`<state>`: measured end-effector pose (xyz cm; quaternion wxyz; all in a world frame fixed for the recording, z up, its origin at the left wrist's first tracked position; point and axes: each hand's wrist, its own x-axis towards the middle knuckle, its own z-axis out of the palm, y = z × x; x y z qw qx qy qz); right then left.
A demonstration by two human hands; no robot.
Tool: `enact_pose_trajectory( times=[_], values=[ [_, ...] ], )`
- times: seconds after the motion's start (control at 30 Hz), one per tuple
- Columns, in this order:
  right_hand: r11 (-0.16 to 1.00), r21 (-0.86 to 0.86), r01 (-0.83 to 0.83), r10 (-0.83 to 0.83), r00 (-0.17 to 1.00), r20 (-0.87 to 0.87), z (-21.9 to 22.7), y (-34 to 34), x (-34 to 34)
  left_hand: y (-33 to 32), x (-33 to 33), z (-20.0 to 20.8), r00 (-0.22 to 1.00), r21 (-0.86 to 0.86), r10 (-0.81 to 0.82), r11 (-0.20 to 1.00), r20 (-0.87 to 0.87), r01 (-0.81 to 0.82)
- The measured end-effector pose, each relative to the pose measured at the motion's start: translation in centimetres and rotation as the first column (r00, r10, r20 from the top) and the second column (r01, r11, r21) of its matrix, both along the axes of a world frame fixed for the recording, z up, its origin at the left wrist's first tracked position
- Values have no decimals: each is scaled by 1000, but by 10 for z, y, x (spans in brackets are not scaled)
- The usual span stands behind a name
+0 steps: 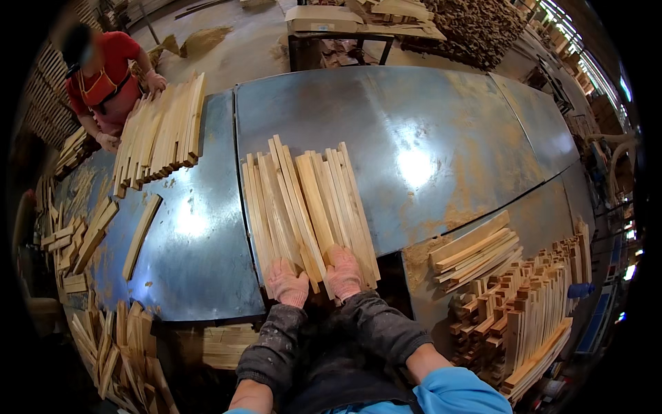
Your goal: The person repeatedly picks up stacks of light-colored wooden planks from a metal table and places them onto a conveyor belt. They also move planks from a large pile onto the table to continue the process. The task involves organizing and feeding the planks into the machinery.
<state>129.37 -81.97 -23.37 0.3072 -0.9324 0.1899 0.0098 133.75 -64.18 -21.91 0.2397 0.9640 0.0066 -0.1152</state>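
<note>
A row of pale wooden strips (314, 196) lies side by side on the metal-topped table, its far ends uneven. Both my hands wear pinkish work gloves and are at the near ends of these strips. My left hand (287, 283) grips strips on the left part of the row, its thumb toward the middle. Close beside it, my right hand (344, 274) is closed over strips on the right part. A narrow gap runs between the two groups near the middle. The undersides of my fingers are hidden.
Across the table at left, a co-worker (114, 83) handles another row of strips (162, 131). One loose strip (143, 236) lies on the metal table (310, 96). Scattered pieces (86, 238) are at left. Stacked strips (527, 303) and a smaller bundle (476, 252) stand at right.
</note>
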Motion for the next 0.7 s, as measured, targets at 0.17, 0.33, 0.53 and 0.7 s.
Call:
enact_pose_trajectory(
  times=[0.17,0.33,0.53,0.7],
  values=[
    [674,695,249,-319,947,-30,4,-9,20,-19,3,23,946,-376,290,868,-145,-324],
    [892,427,149,-127,989,-79,18,-21,34,-9,5,10,908,-519,309,747,-282,-416],
    [956,259,138,-140,990,-11,36,-13,67,10,8,2,762,-768,221,73,-609,-636],
    [932,363,12,-22,999,24,50,-11,67,10,14,-41,802,-604,293,537,-521,-589]
  ],
)
